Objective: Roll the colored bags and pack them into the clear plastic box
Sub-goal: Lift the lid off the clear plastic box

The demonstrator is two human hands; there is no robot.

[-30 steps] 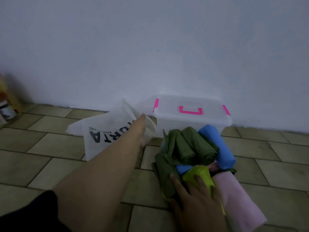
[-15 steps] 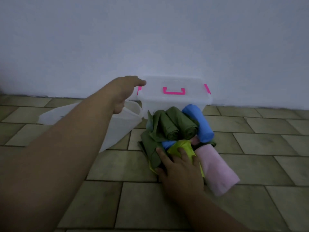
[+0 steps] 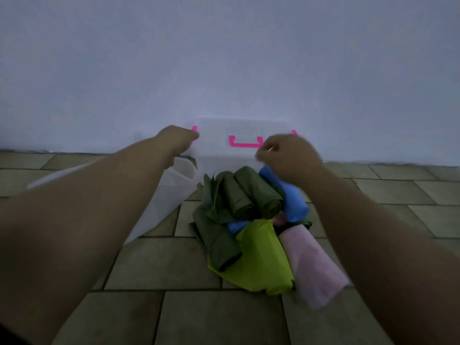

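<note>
Clear plastic box [image 3: 216, 143], lid on, against the wall; left hand [image 3: 178, 140] touches its left pink latch, grip indiscernible. Right hand [image 3: 286, 155], blurred, fingers curled, empty, above rolled bags [image 3: 249, 212].

We see a tiled floor [image 3: 159, 265]. On it, against the wall, stands the clear box [image 3: 219, 150]. A white bag [image 3: 164, 202] lies left of the box; rolled bags [image 3: 251, 220] are piled before it.
</note>
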